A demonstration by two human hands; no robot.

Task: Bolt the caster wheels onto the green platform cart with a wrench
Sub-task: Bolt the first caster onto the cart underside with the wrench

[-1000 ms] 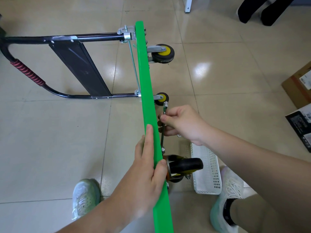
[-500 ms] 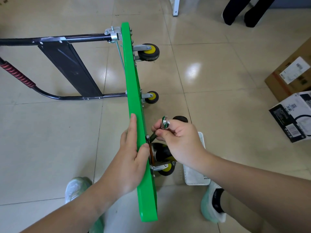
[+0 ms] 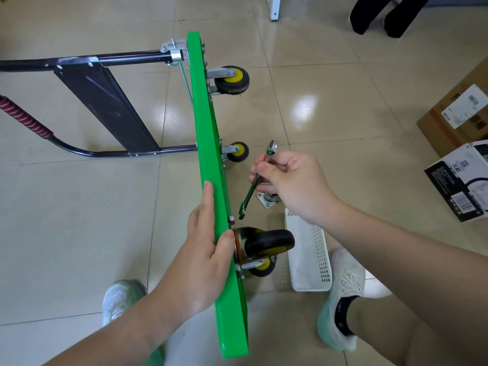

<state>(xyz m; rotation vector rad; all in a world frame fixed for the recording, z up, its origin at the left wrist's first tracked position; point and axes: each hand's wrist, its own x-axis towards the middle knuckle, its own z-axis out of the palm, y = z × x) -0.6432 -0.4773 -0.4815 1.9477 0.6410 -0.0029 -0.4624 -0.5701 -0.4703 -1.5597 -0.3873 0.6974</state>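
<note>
Green platform cart stands on its long edge on the floor, mid-frame, running from near to far, underside facing right.

Left hand clasps the upper edge near its near end. The fingers lie straight and pressed together along the left face, and the thumb is hooked over onto the right face.

Right hand is to the right of the deck, its fingers curled round a green wrench. The wrench tilts, ring end up and far. Its lower end is just beside a nut on the underside, apparently not touching it.

Caster wheels:
- A black one sits against the deck just beside the left thumb, with a yellow-hubbed wheel under it.
- Two more yellow-hubbed ones are mounted further off: a middle and a far.
- A loose mounting plate lies on the floor under the right hand.

Black folding handle lies out to the left, with a red-wrapped grip at the left edge.

White perforated basket is on the floor right of the near caster, beside the person's right shoe. The left shoe is on the other side of the deck.

Room:
- The floor is glossy beige tile, with a light reflection right of the far wheel.
- A cardboard box and a black-and-white carton sit at the right edge.
- A white furniture leg and dark shapes are at the far top.
</note>
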